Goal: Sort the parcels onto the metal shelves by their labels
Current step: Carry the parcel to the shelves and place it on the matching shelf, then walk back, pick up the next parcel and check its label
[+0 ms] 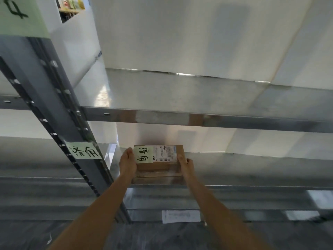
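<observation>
A flat brown cardboard parcel (pixel 158 166) lies on the middle metal shelf (pixel 252 170), near its left end. On its top are a green handwritten note (pixel 143 154) and a white shipping label (pixel 164 153). My left hand (pixel 128 159) grips the parcel's left edge. Along its right edge sits my right hand (pixel 185 164), fingers curled on the box. A matching green note (pixel 83 150) is stuck on the grey shelf upright (pixel 54 109) just left of the parcel.
An upper metal shelf (pixel 198 94) stands bare above, backed by white panels. A lower shelf (pixel 234 201) shows below, with a white paper sheet (pixel 181 215) at its front. Another green note (pixel 19 15) sits at the top left. A neighbouring shelf unit lies to the left.
</observation>
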Tool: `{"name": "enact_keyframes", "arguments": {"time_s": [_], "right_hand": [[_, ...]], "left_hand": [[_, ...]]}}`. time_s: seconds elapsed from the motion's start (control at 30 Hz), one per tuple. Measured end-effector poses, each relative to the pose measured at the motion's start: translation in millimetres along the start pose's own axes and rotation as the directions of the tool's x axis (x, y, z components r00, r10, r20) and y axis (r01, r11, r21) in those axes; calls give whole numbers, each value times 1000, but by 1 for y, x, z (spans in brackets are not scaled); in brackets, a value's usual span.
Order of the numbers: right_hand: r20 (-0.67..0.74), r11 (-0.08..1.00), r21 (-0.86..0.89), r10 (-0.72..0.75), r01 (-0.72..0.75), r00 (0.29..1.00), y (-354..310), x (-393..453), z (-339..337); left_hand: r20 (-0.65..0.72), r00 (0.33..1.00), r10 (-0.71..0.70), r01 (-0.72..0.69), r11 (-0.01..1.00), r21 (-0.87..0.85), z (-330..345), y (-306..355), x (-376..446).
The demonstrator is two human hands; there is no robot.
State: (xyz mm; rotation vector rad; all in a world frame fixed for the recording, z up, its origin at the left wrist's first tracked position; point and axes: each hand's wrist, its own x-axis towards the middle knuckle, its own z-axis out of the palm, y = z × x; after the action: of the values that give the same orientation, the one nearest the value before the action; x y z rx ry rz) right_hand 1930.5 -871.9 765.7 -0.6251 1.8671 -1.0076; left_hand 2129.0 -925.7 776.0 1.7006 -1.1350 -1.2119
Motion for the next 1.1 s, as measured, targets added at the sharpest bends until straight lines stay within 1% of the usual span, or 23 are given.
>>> {"name": "enact_keyframes", "arguments": {"time_s": [0.07,0.1,0.13,0.2,0.27,0.37,0.43,0.53,0.6,0.63,0.7,0.77,0.87,0.93,1.0,1.1], "right_hand": [[-50,1000,-17,10,-11,999,-3,-2,-3],[-77,1000,-20,6,-8,997,-7,-8,-5],[-114,1000,-21,-5,2,993,-11,-15,-8],[-217,996,-63,-80,67,973,-22,-33,-17],[-361,985,-124,-155,117,919,-26,-48,-30],[-493,985,-31,-162,169,855,-26,-71,-46],[-556,984,28,-131,176,821,-26,-90,-51],[-614,968,146,-73,203,786,-27,-121,-53],[-648,955,196,-46,225,760,-26,-140,-55],[-662,946,221,-34,239,748,-25,-151,-57],[-707,945,197,-46,260,706,-19,-175,-66],[-757,961,106,-88,255,648,-8,-201,-82],[-829,971,-11,-143,239,541,9,-245,-113],[-846,975,-87,-180,203,503,23,-274,-134],[-866,976,-180,-215,120,452,39,-302,-158],[-895,956,-289,-247,-60,370,67,-345,-192]], "left_hand": [[19,983,183,-184,971,155,-1,11,-6],[57,957,283,-288,923,256,-1,17,-8],[113,923,368,-383,853,355,-1,24,-11],[245,827,506,-560,701,442,0,35,-11],[363,749,554,-660,577,481,4,48,-11],[486,620,616,-781,428,454,9,67,-18],[559,532,636,-846,367,388,12,77,-26],[662,429,615,-903,284,322,14,81,-41],[736,327,593,-945,183,273,14,83,-51],[759,263,596,-964,126,235,15,84,-56],[802,145,579,-988,39,151,22,86,-71],[822,40,568,-995,-49,82,34,91,-92],[847,-55,529,-998,-13,-57,56,98,-143],[844,-126,521,-990,-8,-143,68,104,-184],[835,-209,509,-972,-13,-236,81,106,-231],[801,-313,510,-946,-96,-309,109,102,-301]]}}
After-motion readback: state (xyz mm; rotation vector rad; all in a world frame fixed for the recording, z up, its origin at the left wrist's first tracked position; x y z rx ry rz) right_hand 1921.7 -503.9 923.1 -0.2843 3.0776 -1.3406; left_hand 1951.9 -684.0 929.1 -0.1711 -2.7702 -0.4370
